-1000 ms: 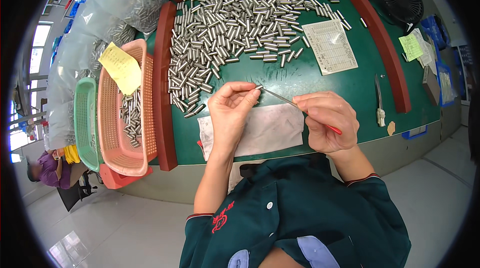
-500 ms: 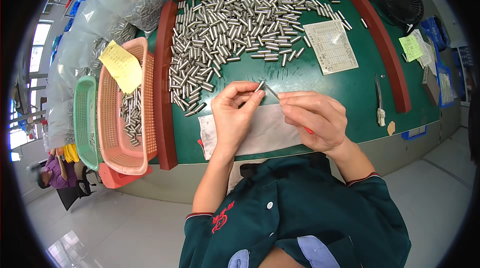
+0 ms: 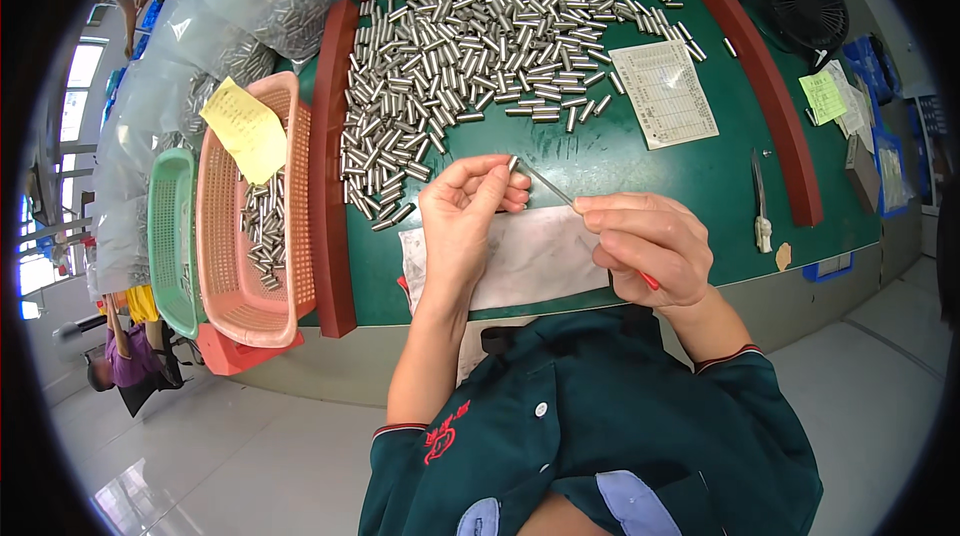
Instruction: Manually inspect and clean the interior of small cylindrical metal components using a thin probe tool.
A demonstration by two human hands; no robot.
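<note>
My left hand is closed, pinching a short metal pin between thumb and forefinger. In my right hand is a slim metal rod tool with a red handle. Its far tip is at the end of the pin; whether it touches or enters the pin is too small to tell. Both hands are above a stained white cloth at the table's near edge. Beyond them lies a large heap of shiny metal pins on the green tabletop.
Dark red rails border the work area. To the left stand a pink basket with pins and a yellow note, a green basket and filled plastic bags. Rightward are a printed sheet, a pointed tool and a black fan.
My right hand has moved a little right and down, showing more of the rod. My left hand has tipped slightly, still pinching the pin. At far left, a seated person has shifted.
</note>
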